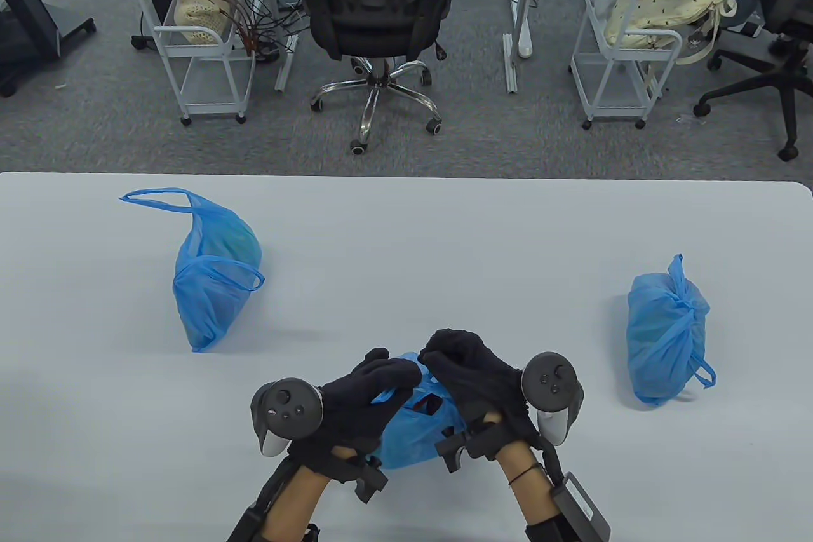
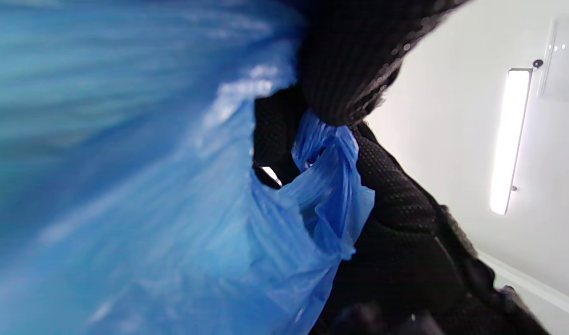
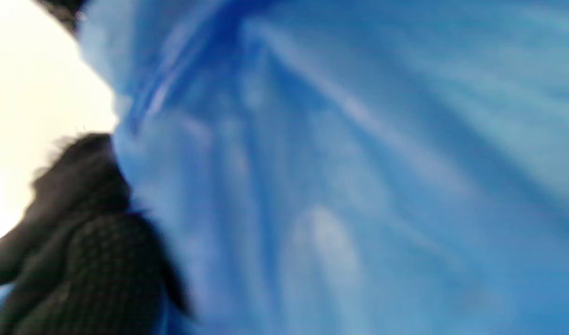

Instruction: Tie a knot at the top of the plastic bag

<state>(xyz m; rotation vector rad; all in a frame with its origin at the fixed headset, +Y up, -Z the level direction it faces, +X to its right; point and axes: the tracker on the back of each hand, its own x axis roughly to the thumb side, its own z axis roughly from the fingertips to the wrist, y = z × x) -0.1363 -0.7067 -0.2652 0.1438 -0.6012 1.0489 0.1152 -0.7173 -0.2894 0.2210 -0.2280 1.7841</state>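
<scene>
A blue plastic bag (image 1: pixel 416 427) lies on the white table (image 1: pixel 406 237) near the front edge, mostly under both gloved hands. My left hand (image 1: pixel 375 386) pinches a strip of the bag's top, and my right hand (image 1: pixel 454 354) grips the top beside it. In the left wrist view gloved fingers (image 2: pixel 349 70) hold a twisted blue handle (image 2: pixel 326 177) of the bag. The right wrist view is filled by blurred blue plastic (image 3: pixel 335 163) with a gloved finger (image 3: pixel 93 251) at the lower left.
An open blue bag (image 1: pixel 213 278) with loose handles lies at the table's left. A knotted blue bag (image 1: pixel 667 338) lies at the right. Beyond the far edge stand an office chair (image 1: pixel 375 14) and two white carts (image 1: pixel 190 46).
</scene>
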